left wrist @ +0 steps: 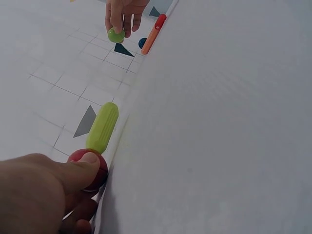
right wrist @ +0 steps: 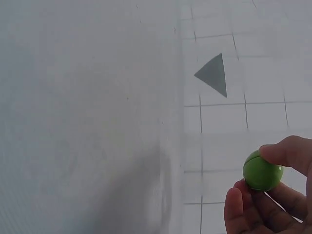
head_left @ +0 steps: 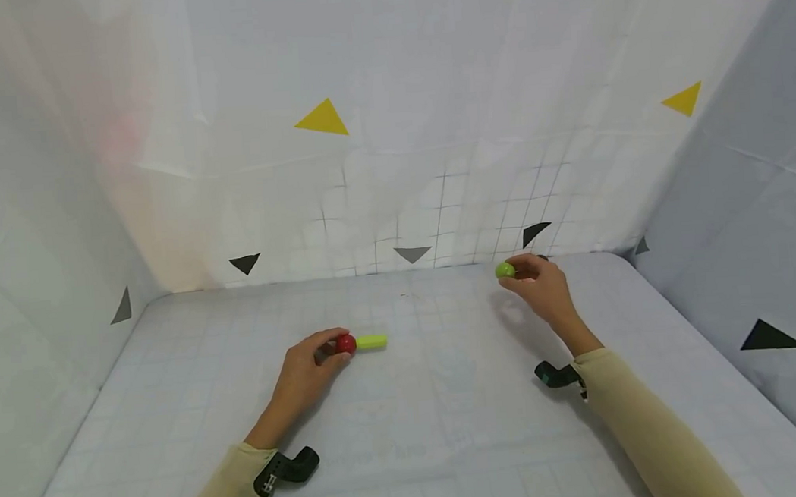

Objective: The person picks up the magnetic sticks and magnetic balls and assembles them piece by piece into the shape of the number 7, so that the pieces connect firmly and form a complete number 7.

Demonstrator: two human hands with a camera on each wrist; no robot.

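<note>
My left hand [head_left: 307,368] pinches a glossy red ball [head_left: 345,344] between thumb and fingers, left of the table's middle. A short ribbed yellow-green rod [left wrist: 103,127] extends from the ball, pointing right in the head view. Farther back on the right, my right hand [head_left: 542,285] holds a small green ball [right wrist: 262,171] between thumb and fingertips. A seam line runs across this ball, and it is held above the table, with a shadow below. In the right wrist view, the other fingers curl beneath it.
A red-and-orange stick [left wrist: 154,33] and a dark blue ball [left wrist: 142,43] lie near my right hand in the left wrist view. The white table [head_left: 409,430] meets a white back wall [head_left: 430,110] and side walls marked with triangles. Each wrist carries a black camera [head_left: 300,465].
</note>
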